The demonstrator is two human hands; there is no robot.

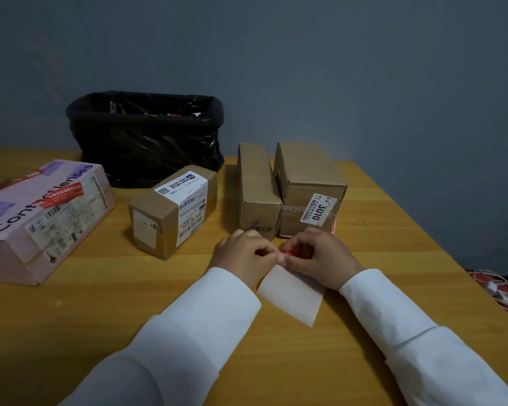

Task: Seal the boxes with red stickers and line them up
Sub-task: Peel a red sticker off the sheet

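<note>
I see the red sticker (pixel 289 252) pinched between both hands just above the wooden table (pixel 106 312), in front of the two brown boxes on the right. My left hand (pixel 245 254) has its fingers curled with thumb and fingertips nipping the sticker's left end, and my right hand (pixel 317 256) is curled the same way on its other end; a white backing sheet (pixel 291 294) hangs down from the same pinch and lies slanted on the table between my white sleeves (pixel 211 315). Directly behind my hands stand a narrow brown box (pixel 257 189) and, touching its right side, a wider brown box (pixel 308 183) that bears a white label reading 3010; something red shows at the bottom edge of this wider box, but I cannot tell what it is. To the left, apart from those two, a brown box with a shipping label (pixel 173 210) lies at an angle. Further left lies a pink box (pixel 38 218) printed with "Contact lenses", with a red sticker on its top. Behind these, against the grey wall, sits a bin lined with a black bag (pixel 145 136). Off the table's right edge I make out red and white cables (pixel 499 288).
</note>
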